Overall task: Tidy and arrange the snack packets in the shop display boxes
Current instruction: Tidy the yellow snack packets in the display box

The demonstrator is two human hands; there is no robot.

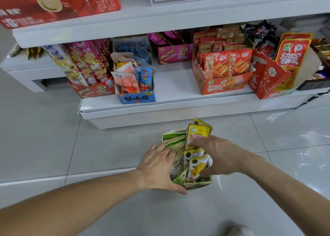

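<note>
1. The display box [198, 185] sits on the floor [107, 146], just off the shelf's [178, 86] front edge.
2. My left hand [159, 168], fingers spread, braces its left wall.
3. My right hand [217, 155] curls around the yellow packets [195, 160]; I'd square them upright, gently.

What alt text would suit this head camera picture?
Both hands reach into a small box of yellow and green snack packets on the floor, below a shelf of display boxes.
</note>
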